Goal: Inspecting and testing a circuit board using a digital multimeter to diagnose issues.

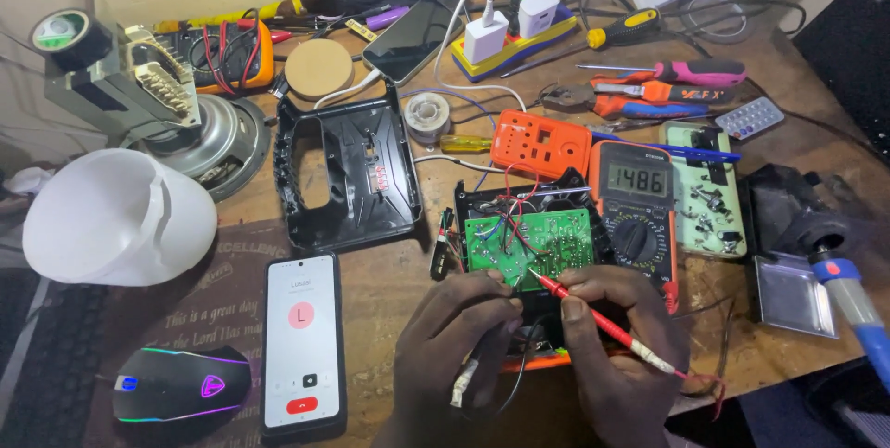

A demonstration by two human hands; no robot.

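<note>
Glossy black computer mouse with glowing coloured trim point(182, 395), lower left. Beside it, black-cased smartphone with a lit white screen point(301, 346), flat on the wooden bench point(389, 290). Left hand point(454, 341): fingers curled together, pinching a thin black probe point(477, 360). Green printed circuit board point(528, 246) in an open black housing, just above both hands. Right hand point(616, 337): fingers pinching a slim red test probe point(598, 318), tip touching the board. Orange-edged digital multimeter point(635, 216), display lit, just right of the board.
</note>
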